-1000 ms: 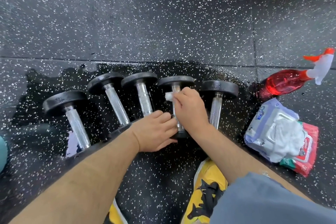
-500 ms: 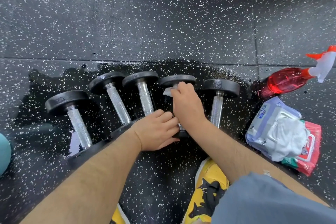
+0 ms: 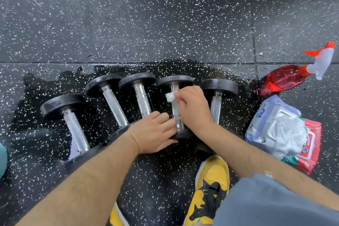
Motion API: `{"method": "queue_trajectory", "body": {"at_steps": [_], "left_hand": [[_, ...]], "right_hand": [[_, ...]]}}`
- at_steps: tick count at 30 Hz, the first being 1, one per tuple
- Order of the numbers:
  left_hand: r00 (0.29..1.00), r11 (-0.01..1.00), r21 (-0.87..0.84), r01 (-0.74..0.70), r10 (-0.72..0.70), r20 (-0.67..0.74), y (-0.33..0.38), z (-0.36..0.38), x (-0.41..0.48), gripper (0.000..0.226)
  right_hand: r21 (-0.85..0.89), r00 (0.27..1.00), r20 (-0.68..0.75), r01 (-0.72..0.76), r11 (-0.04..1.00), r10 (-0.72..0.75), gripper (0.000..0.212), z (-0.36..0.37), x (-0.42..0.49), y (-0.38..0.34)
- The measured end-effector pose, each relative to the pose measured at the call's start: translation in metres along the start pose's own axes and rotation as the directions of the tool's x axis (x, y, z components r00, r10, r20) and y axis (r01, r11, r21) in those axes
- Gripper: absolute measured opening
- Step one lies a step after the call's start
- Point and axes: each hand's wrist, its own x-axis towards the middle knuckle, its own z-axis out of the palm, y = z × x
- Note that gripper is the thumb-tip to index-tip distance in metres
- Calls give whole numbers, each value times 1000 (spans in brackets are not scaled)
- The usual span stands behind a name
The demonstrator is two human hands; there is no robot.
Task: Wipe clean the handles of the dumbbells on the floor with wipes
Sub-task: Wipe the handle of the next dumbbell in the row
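Several black dumbbells with knurled steel handles lie side by side on the wet speckled floor. My right hand [image 3: 192, 108] pinches a crumpled white wipe [image 3: 170, 96] against the upper handle of the fourth dumbbell [image 3: 175, 80]. My left hand [image 3: 154, 132] rests on that dumbbell's near end, fingers curled beside the handle's base. To its left lie three dumbbells [image 3: 137, 80], [image 3: 102, 84], [image 3: 62, 105]. The rightmost dumbbell [image 3: 219, 86] lies just right of my right hand.
A red spray bottle [image 3: 286, 78] with a white and orange trigger lies at the right. An open pack of wipes [image 3: 278, 128] sits below it, on a red pack [image 3: 311, 152]. My yellow shoe [image 3: 211, 185] is planted near the dumbbells. A teal object [image 3: 2, 159] shows at the left edge.
My right hand slid the wipe up the handle toward the far weight, then back down a little. The left hand stayed on the near end.
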Motion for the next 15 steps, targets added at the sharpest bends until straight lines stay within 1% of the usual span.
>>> {"method": "queue_trajectory", "body": {"at_steps": [2, 4, 7, 8, 11, 13, 15], "left_hand": [[1000, 1000, 8, -1, 1, 6, 0, 0, 1, 39], [1000, 1000, -4, -1, 1, 1, 0, -2, 1, 38], [1000, 1000, 0, 4, -4, 5, 0, -1, 1, 38], [1000, 1000, -1, 2, -2, 9, -1, -1, 2, 38], [1000, 1000, -5, 1, -1, 21, 0, 0, 0, 39], [1000, 1000, -4, 3, -3, 24, 0, 1, -1, 39], [1000, 1000, -10, 5, -5, 27, -1, 1, 0, 39]], "right_hand": [[48, 989, 69, -134, 990, 131, 15, -5, 7, 3], [105, 962, 100, -262, 959, 252, 16, -6, 10, 3], [232, 902, 75, -431, 872, 426, 9, -3, 12, 0], [256, 882, 69, -467, 846, 466, 10, -1, 11, -2], [263, 869, 69, -489, 832, 489, 14, 3, -2, -6], [262, 881, 70, -468, 844, 468, 16, 1, -3, -7], [241, 908, 63, -417, 876, 415, 17, 0, 6, -6]]}}
